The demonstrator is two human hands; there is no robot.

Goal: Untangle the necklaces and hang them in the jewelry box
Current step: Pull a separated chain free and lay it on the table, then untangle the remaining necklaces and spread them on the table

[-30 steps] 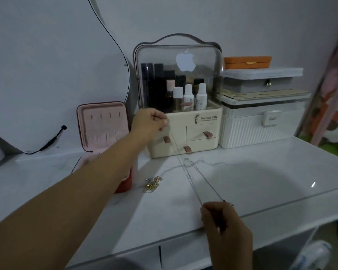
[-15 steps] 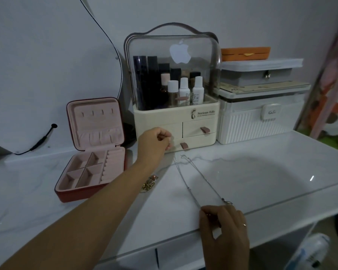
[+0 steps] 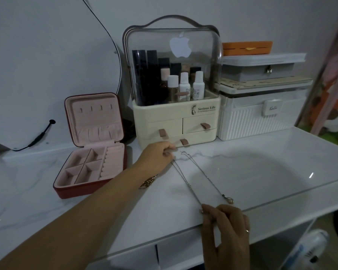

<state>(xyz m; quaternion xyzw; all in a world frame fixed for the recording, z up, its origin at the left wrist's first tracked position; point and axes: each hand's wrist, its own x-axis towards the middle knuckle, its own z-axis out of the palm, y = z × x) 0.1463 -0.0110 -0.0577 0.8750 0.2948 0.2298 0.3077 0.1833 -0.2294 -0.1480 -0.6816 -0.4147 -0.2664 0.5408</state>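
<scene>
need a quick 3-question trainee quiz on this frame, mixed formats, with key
1. True or false: the red square jewelry box with pink lining is shut.
2. The thin silver chain necklace is stretched between the left hand and the right hand. Its clasp lies: A) in the box, B) on the white marble-look tabletop, C) in a cream drawer.
3. Fill in: number of necklaces hanging from the hooks in the box lid: ___.
Key: 1 false; 2 B; 3 zero.
</scene>
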